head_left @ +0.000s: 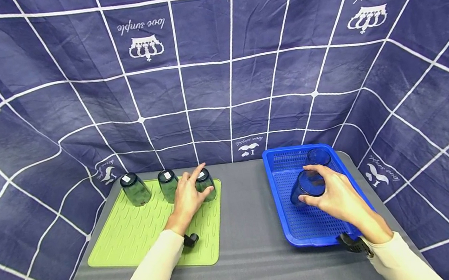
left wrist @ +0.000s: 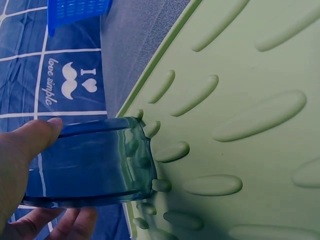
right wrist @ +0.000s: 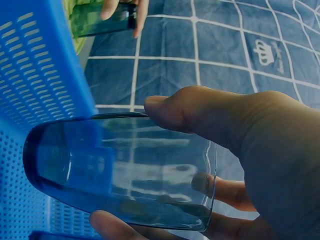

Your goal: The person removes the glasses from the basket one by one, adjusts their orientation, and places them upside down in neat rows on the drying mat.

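On the green mat (head_left: 124,245), a dark tinted drinking glass (head_left: 209,191) stands upside down near the right edge. My left hand (head_left: 189,193) is around it, index finger straight past its base and thumb spread along the near side. The left wrist view shows the thumb at the glass's edge, with fingertips just past the other side. My right hand (head_left: 333,192) grips a blue tinted glass (right wrist: 120,170) near its rim, thumb on one side and fingers on the other. That glass is mouth up and tilted, inside the blue basket (head_left: 280,208).
Two more upside-down glasses, one at the mat's back left corner (head_left: 136,190) and a middle glass (head_left: 168,186), stand along the mat's back edge. Another glass (head_left: 319,157) sits at the back of the basket. Grey table (head_left: 246,212) lies between mat and basket; a patterned blue cloth (head_left: 209,86) hangs behind.
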`<state>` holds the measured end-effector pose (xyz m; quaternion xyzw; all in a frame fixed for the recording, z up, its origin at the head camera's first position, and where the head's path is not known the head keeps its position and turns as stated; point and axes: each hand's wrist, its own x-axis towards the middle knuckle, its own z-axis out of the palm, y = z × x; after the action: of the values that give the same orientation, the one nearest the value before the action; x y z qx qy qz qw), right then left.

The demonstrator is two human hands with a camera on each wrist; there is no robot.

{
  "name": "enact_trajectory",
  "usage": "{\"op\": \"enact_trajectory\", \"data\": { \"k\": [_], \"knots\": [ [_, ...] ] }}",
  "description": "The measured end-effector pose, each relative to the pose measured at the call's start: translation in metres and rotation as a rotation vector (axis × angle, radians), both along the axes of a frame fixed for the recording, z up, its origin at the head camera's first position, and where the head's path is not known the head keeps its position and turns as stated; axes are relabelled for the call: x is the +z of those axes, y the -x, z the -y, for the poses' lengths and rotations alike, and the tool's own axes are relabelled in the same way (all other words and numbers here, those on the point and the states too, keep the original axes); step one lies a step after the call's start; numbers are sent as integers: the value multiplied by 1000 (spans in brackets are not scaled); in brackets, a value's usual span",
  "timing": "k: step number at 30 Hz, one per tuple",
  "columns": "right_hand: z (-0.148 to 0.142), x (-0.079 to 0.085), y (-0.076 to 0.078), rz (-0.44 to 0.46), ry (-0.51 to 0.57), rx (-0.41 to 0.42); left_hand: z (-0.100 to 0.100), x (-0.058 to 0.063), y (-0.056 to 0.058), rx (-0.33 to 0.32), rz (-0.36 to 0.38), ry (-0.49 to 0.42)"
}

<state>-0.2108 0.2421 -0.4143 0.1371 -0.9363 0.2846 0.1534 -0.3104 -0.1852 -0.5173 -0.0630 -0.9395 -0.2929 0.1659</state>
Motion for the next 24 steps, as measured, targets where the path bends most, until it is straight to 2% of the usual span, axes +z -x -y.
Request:
{"op": "enact_trajectory", "data": {
  "k": [7, 15, 21, 24],
  "knots": [
    [9, 8, -3, -68, -2, 22, -1, 0, 0, 1, 29, 9],
    [19, 16, -6, -68, 21, 35, -3, 3, -3, 17, 50, 25],
    [26, 15, -7, -67, 63, 51, -3, 4, -6, 38, 66, 79],
    [30, 14, -6, -68, 77, 59, -3, 3, -8, 38, 74, 72]
  ]
}}
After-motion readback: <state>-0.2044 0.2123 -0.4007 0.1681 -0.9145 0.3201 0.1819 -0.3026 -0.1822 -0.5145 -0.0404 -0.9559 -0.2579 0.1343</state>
